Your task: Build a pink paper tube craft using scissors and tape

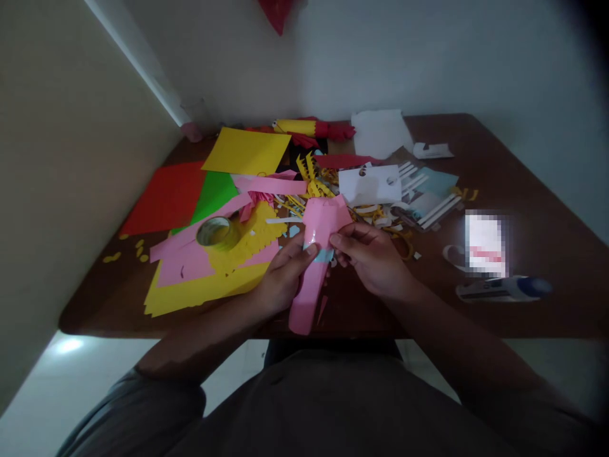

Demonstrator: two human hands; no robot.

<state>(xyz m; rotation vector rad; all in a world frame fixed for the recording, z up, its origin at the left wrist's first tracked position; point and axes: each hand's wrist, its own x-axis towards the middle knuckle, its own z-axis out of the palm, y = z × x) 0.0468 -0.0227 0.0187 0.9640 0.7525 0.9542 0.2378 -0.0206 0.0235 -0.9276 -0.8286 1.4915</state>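
Observation:
Between my hands is a pink paper figure (316,222) with a light blue band round its middle and a long pink strip hanging toward me. My left hand (285,273) is closed on its left side, thumb lying on the front near the band. At the right edge my right hand (373,257) pinches the pink paper near the band between thumb and fingers. The fingers behind the paper are partly hidden. Just beyond the figure lie curled yellow paper strips (314,181) and a white sheet with holes (371,184).
A roll of tape (217,233) sits on pink and yellow sheets at the left. Red paper (162,197) and yellow paper (247,151) lie behind it. A yellow-and-red paper tube (304,128) is at the back. A blue-capped white bottle (518,289) lies at the right.

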